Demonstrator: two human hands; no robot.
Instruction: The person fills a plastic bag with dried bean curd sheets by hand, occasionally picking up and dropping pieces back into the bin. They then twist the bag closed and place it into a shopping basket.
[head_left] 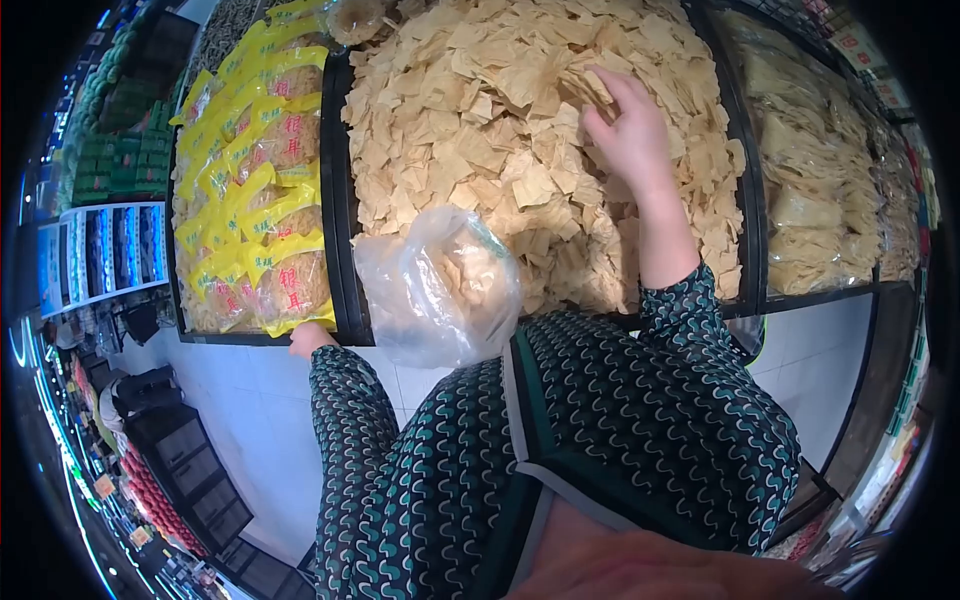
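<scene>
My right hand (pixel 628 125) is over the heap of thin pale-yellow dried sheets (pixel 430 110) in the middle bin, thumb and fingers apart around the edge of a few pieces. A clear plastic bag (pixel 400 300), partly filled with the same pieces, rests at the heap's front edge, and neither hand touches it. My left hand (pixel 310 339) is low at the front edge of the left bin, beside the yellow-and-clear packets (pixel 290 280). Its fingers are curled and partly hidden, so what they hold cannot be made out.
Black dividers (pixel 340 200) separate the bins. On the right, another bin holds wrapped dried sheets (pixel 810 200). Green packages (pixel 120 150) and a white rack (pixel 110 255) stand at far left. Dark drawers (pixel 190 460) and red goods are at lower left.
</scene>
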